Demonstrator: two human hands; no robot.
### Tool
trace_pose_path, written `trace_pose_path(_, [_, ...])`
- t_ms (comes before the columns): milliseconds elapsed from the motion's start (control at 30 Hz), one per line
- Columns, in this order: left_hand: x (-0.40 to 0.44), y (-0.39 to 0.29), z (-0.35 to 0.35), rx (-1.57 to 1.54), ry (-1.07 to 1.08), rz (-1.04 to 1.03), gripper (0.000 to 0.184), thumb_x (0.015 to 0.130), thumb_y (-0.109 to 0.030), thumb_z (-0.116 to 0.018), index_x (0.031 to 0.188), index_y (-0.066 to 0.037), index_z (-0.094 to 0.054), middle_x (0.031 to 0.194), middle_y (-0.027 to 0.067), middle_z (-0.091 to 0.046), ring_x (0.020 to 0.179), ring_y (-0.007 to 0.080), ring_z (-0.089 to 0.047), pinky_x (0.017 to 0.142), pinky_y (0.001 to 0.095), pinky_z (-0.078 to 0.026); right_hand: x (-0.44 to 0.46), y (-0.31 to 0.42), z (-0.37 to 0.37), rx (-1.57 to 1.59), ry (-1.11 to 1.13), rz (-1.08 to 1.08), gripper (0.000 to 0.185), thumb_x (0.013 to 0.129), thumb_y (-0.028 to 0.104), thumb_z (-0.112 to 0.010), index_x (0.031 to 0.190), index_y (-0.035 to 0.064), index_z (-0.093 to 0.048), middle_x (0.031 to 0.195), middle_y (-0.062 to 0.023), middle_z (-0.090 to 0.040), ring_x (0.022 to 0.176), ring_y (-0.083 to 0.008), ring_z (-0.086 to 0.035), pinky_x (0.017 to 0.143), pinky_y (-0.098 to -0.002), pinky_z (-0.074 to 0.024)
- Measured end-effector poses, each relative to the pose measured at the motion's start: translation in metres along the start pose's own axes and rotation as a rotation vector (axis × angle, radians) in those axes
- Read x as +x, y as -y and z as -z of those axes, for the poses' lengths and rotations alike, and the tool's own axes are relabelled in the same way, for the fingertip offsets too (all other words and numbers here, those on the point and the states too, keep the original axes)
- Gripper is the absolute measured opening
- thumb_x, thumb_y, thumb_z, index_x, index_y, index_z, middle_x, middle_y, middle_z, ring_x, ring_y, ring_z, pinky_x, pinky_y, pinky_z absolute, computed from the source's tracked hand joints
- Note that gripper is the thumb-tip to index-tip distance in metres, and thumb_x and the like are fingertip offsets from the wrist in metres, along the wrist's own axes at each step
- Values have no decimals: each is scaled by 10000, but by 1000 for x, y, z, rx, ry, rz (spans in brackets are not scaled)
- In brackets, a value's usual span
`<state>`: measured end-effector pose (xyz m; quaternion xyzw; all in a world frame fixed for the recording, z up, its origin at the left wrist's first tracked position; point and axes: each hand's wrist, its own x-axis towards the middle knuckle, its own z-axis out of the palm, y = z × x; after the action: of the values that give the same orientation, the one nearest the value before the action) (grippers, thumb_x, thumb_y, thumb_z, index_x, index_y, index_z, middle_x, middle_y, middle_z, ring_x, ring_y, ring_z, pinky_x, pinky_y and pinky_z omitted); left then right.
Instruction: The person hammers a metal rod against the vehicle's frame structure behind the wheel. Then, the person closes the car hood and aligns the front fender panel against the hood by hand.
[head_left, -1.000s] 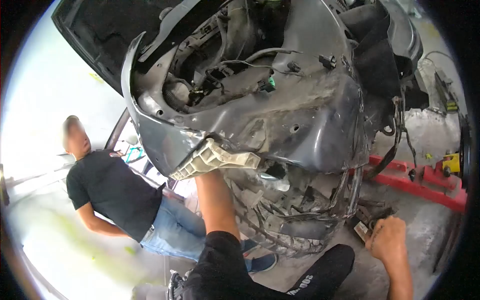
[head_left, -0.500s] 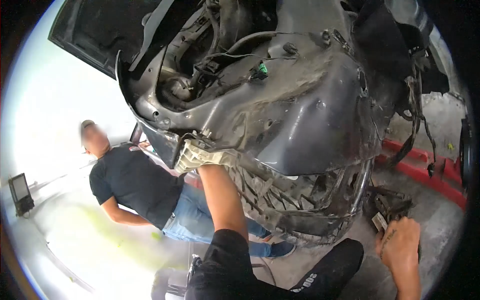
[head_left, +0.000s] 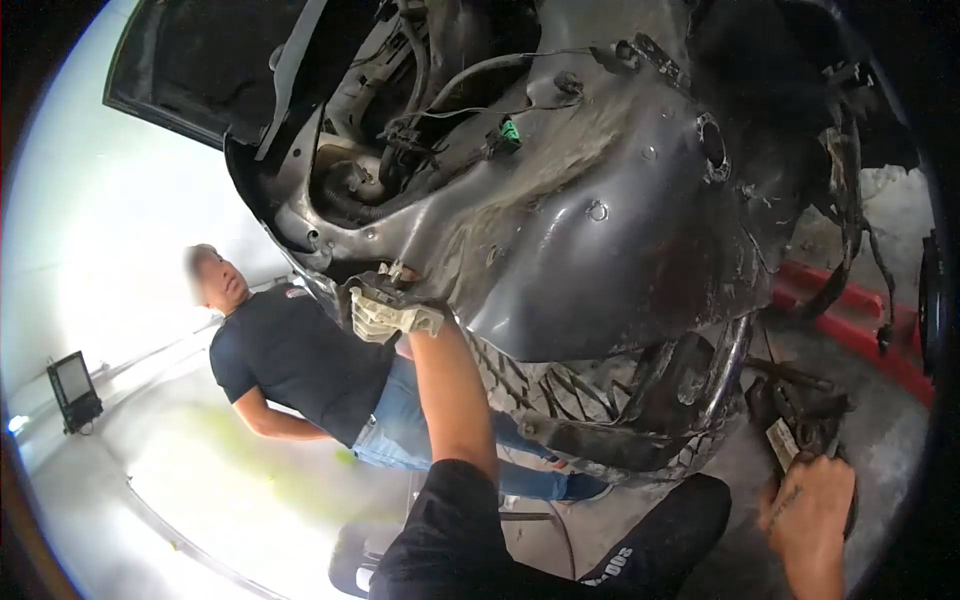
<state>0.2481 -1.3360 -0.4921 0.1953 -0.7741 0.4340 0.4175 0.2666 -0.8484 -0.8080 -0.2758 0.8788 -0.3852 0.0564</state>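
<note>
My left hand (head_left: 392,314) wears a pale, off-white glove, its fingers curled around the lower edge of a bare, dark grey car body panel (head_left: 600,250). A small metal fitting (head_left: 400,272) sticks up just above the glove. At the lower right, my bare right hand (head_left: 812,505) is closed around a dark, dirty part with a white label (head_left: 782,440); its exact kind cannot be made out. Low on the car, near my left forearm, a broken, dusty lattice-like piece (head_left: 575,390) shows.
Another person in a black T-shirt (head_left: 315,350) and jeans stands at the left. Loose wiring (head_left: 850,190) hangs at the right, above a red beam (head_left: 880,335). A green connector (head_left: 510,132) lies on the panel. A floodlight (head_left: 73,390) stands far left.
My view has shifted slightly, so the other person appears lower and farther right. Both hands keep their grips; the right hand appears slightly lower and farther right.
</note>
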Motion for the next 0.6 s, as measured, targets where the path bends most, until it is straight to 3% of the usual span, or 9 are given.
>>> trace_pose_path(33, [-3, 2, 2, 7, 3, 5, 513, 1001, -305, -580, 1438, -58, -478, 1447, 191, -497, 1315, 355, -508, 1066, 470, -451, 2, 3, -2, -61, -95, 11, 182, 627, 116, -773, 569, 6, -640, 540, -207, -582, 512, -421, -611, 552, -461, -495])
trace_pose_path(133, [-9, 8, 3, 25, 7, 13, 514, 1001, -305, -581, 1440, -58, -477, 1450, 192, -494, 1318, 356, -505, 1069, 471, -449, 5, -1, 3, -88, -94, 24, 240, 625, 125, -777, 523, 15, -589, 522, -203, -563, 518, -420, -602, 548, -471, -480])
trace_pose_path(233, [-17, 13, 5, 44, 17, 14, 516, 1000, -305, -581, 1441, -59, -476, 1453, 193, -491, 1321, 357, -502, 1072, 471, -446, 7, -12, -2, -81, 29, -2, 228, 630, 137, -779, 597, 7, -595, 575, -209, -584, 536, -429, -594, 545, -491, -456])
trace_pose_path(333, [-24, 16, 6, 54, 27, 25, 518, 1000, -305, -582, 1443, -59, -475, 1456, 194, -488, 1324, 358, -498, 1074, 472, -443, 6, -19, -18, -103, -414, 323, 218, 639, 135, -769, 701, -8, -616, 633, -224, -593, 582, -438, -589, 573, -497, -443])
trace_pose_path(433, [-28, 19, 7, 70, 35, 32, 519, 1000, -305, -582, 1445, -60, -473, 1459, 196, -485, 1327, 359, -495, 1077, 473, -440, 19, -9, -18, -106, -128, 45, 269, 632, 149, -776, 781, -19, -628, 706, -229, -603, 651, -429, -594, 642, -498, -448])
trace_pose_path(533, [-32, 18, 7, 78, 42, 34, 521, 1000, -305, -582, 1447, -60, -472, 1462, 197, -482, 1330, 360, -492, 1080, 473, -437, 26, -14, -24, -20, -22, -58, 296, 613, 174, -795, 764, -17, -627, 736, -222, -604, 722, -411, -599, 700, -502, -438])
trace_pose_path(600, [-33, 18, 5, 84, 49, 39, 522, 1000, -305, -582, 1448, -61, -472, 1463, 198, -480, 1332, 361, -490, 1082, 474, -435, 32, -12, 4, -153, 109, 90, 435, 785, 304, -768, 1126, 73, -632, 821, -192, -686, 756, -329, -697, 627, -449, -526])
